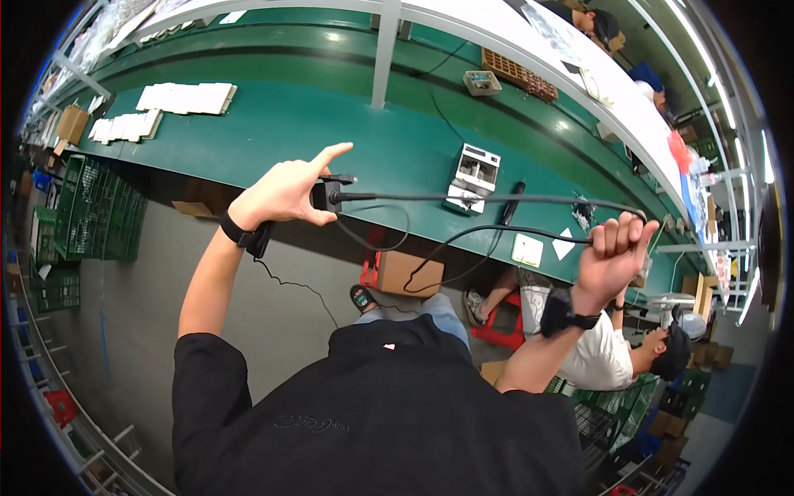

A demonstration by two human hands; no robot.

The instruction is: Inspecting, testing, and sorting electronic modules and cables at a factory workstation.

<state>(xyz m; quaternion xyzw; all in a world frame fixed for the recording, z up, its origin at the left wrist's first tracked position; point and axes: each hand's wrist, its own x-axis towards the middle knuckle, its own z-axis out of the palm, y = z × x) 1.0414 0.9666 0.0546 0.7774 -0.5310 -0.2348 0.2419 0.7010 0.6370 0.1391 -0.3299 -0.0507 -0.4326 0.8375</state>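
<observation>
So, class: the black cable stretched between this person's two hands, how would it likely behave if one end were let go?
Probably floppy: the black cable runs nearly straight only where the left hand and right hand pull it, while its free part droops in a loop. It seems light, held by fingertips. The small black block at the left end might swing down.

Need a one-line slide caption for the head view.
Left hand grips a black adapter; right hand holds its cable taut above the green workbench.

Long green worktop (pixel 273 124), white stacks (pixel 186 97) and more white stacks (pixel 126 126) at its left, white device (pixel 474 177) mid-right, black tool (pixel 510 201) beside it, white cards (pixel 528 250) near the edge, small tray (pixel 482 82) farther back.
</observation>
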